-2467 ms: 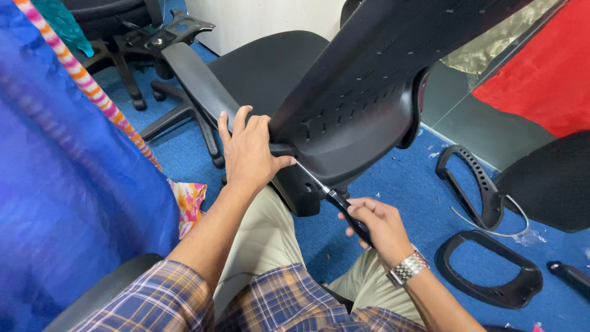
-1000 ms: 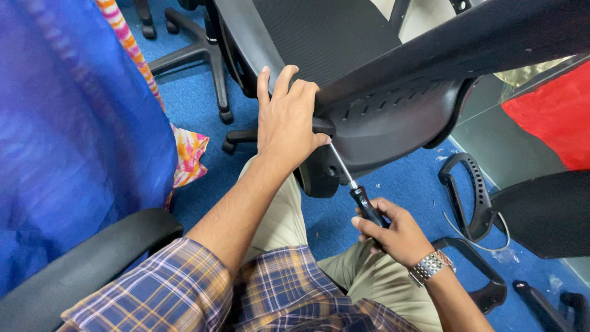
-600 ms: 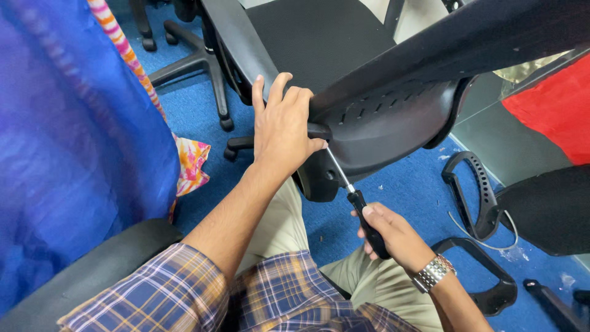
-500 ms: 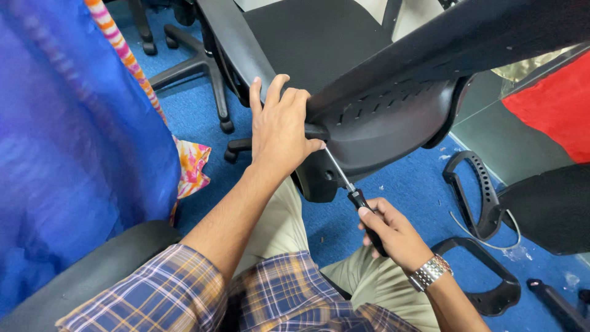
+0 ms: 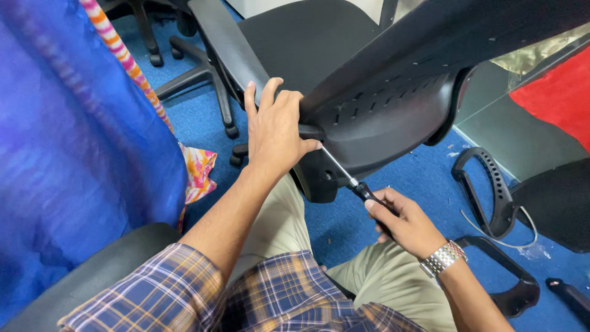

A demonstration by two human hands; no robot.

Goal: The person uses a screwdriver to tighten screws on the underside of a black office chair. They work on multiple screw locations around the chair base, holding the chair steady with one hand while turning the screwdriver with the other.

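Right hand [image 5: 409, 224] slid up screwdriver [image 5: 353, 182] | left hand [image 5: 276, 132] gripping chair-back [image 5: 393, 117] edge

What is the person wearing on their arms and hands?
Both hands are bare, with no gloves. The left hand has nothing on its wrist, and a blue, orange and white checked sleeve is pushed up near the elbow. Just above the right hand sits a silver metal link wristwatch.

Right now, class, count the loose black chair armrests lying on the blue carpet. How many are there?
2: one armrest right of the chair back, near the glass; another armrest past the right hand, partly hidden. More may be out of frame.
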